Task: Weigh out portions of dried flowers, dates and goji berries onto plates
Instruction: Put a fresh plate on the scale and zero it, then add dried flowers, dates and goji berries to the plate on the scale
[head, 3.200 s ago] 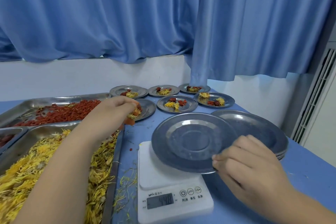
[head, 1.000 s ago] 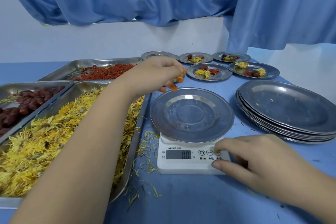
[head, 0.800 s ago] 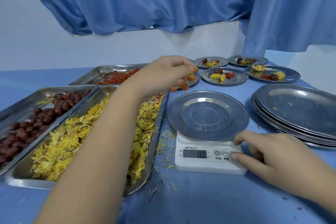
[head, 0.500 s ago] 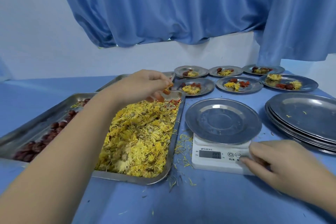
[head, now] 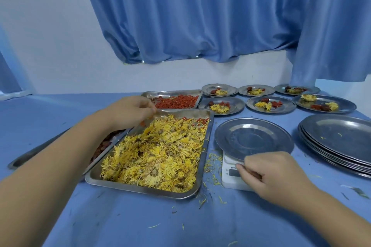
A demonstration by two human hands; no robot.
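Goji berries pinched in the left hand (head: 130, 111), earlier held near the empty plate (head: 254, 140) on the scale (head: 230, 176), had moved back over the flower tray (head: 206, 140), suggesting surplus being returned, while the right hand (head: 273, 174) stayed loosely curled, holding nothing, at the scale's front.

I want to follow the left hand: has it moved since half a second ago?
Yes. The left hand went left, from the flower tray's far right corner to its far left corner.

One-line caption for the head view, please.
Left hand over tray of yellow dried flowers; right hand at white scale under empty steel plate.
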